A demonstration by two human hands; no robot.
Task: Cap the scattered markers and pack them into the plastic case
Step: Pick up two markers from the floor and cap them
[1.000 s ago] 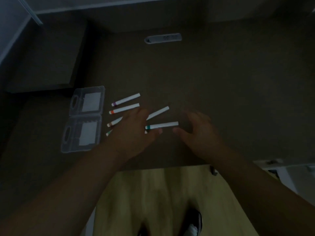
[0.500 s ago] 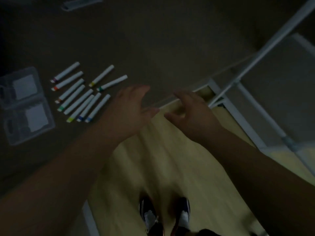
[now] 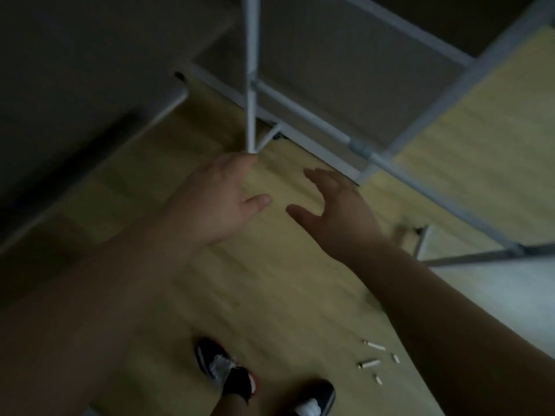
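The pale wooden floor (image 3: 264,295) fills most of what I can see from here, with the dark worktop (image 3: 75,70) running off to the upper left and a white metal frame (image 3: 303,115) of crossing tubes standing beyond it. The person's two forearms reach out over the floor, and both hands hang in the air with nothing in them: the left hand (image 3: 222,196) has its fingers loosely extended and its thumb stuck out to the side, the right hand (image 3: 339,211) is spread with fingers slightly curved. Two dark shoes (image 3: 270,382) show at the bottom. Near the right forearm lie several small pale pieces (image 3: 372,355) on the floor, probably marker caps or short marker parts, though the blur keeps me from being sure. The markers themselves and the plastic case are out of sight, presumably up on the worktop. The biggest risk, as I judge it, is a bump against the frame tubes while bending down, since the left hand is already close to one upright. Next, a shifting shoe could tread on or kick the little pieces. Smallest, in this dim light one of them could simply be missed, leaving a marker uncapped.
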